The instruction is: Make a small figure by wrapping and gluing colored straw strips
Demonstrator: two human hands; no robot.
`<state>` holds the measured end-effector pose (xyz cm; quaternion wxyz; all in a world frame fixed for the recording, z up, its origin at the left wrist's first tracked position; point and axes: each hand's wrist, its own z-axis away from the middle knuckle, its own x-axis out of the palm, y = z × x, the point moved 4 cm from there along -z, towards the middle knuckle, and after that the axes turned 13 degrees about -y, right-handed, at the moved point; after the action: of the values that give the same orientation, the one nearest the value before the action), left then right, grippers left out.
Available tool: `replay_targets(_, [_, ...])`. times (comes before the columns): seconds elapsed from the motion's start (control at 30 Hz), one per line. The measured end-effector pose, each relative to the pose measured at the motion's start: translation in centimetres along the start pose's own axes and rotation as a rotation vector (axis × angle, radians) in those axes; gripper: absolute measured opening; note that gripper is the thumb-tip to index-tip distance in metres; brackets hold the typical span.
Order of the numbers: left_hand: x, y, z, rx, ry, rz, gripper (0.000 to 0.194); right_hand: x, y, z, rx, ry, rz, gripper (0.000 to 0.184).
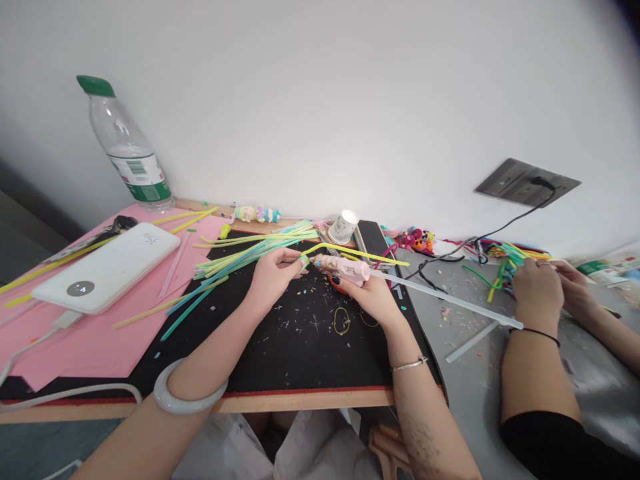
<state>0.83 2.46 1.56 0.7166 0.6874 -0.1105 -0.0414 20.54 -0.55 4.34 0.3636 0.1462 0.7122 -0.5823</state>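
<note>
My right hand [374,297] is wrapped around a pale pink hot glue gun [351,269], and a long translucent glue stick [445,297] juts out of its back end to the right. The gun's nozzle points left, close to the fingertips of my left hand [273,279]. Those fingers pinch the end of a bent yellow pipe cleaner [357,251], with a small green bit at the tip. Whether the nozzle touches it I cannot tell. Behind my left hand lies a loose bundle of yellow, green and blue pipe cleaners [240,255] on the black mat [280,353].
A white power bank [113,267] with a cable rests on pink paper [135,333], near a plastic bottle [133,157]. By the wall stand a paper cup [343,227] and small figures [257,213]. Another person's hands [540,290] work at the right. Rubber bands [341,321] and scraps dot the mat.
</note>
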Motion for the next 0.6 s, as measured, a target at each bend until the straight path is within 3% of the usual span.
replay_targets(0.37, [-0.19, -0.33, 0.05, -0.041, 0.004, 0.096, 0.033, 0.14, -0.19, 0.10, -0.002, -0.019, -0.067, 0.032])
replay_targets(0.6, [-0.27, 0.02, 0.25, -0.073, 0.023, 0.036, 0.033, 0.28, 0.05, 0.05, -0.018, -0.028, -0.099, 0.033])
